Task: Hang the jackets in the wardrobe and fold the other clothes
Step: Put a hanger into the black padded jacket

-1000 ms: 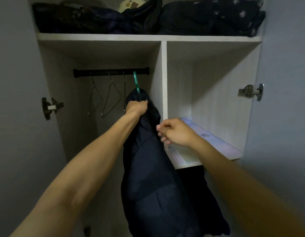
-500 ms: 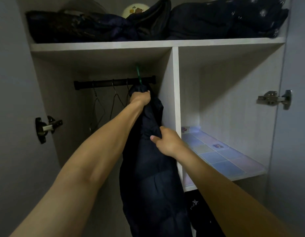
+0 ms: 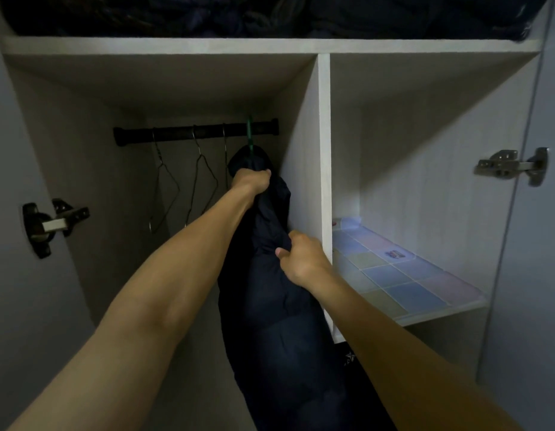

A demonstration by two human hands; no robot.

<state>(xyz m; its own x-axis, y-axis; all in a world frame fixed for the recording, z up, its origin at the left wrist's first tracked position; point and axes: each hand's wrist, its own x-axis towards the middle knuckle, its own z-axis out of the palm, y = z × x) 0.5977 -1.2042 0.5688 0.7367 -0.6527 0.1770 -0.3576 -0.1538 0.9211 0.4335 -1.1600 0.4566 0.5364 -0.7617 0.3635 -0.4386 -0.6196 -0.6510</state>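
Observation:
A dark navy padded jacket [image 3: 279,331] hangs on a green hanger [image 3: 250,133] whose hook sits over the black rail [image 3: 182,133] in the wardrobe's left compartment, close to the white divider [image 3: 324,169]. My left hand [image 3: 251,181] grips the jacket at its collar just below the hook. My right hand [image 3: 301,258] pinches a fold of the jacket's fabric lower down, beside the divider's front edge. The jacket's lower part runs out of view at the bottom.
Three bare wire hangers [image 3: 204,181] hang on the rail left of the jacket. A shelf with a pastel checked liner [image 3: 403,275] fills the right compartment. Dark bundled clothes [image 3: 270,14] lie on the top shelf. Both doors stand open on metal hinges [image 3: 512,164].
The view has moved closer and lower into the wardrobe. The green hook went from above the rail to resting over it. Both hands keep their hold on the jacket.

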